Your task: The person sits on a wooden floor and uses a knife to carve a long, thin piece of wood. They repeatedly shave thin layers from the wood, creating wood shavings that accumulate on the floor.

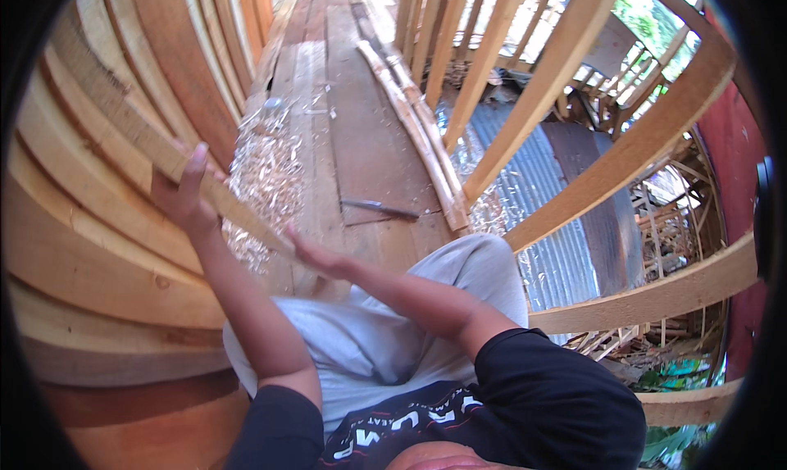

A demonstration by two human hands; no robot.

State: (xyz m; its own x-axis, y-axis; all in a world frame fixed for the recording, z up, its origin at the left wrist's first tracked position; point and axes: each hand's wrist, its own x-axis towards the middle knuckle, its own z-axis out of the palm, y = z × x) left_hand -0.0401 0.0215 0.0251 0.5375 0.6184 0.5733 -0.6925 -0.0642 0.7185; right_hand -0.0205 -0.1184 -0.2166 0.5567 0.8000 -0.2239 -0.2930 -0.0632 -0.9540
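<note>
Long wooden strip (pixel 239 215) slants from far left to near centre, beside the stacked boards on the left. Left hand (pixel 182 198) holds it mid-length, thumb and fingers closed around it. Right hand (pixel 321 258) lies at its near end, fingers extended, not gripping; contact cannot be told. Wood shavings (pixel 264 167) lie beyond; dark-handled tool (pixel 381 208) rests farther right.

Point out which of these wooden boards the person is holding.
The long, narrow plank gripped in the left hand, its lower end near the right hand. Neither hand holds the wide boards at left.
</note>
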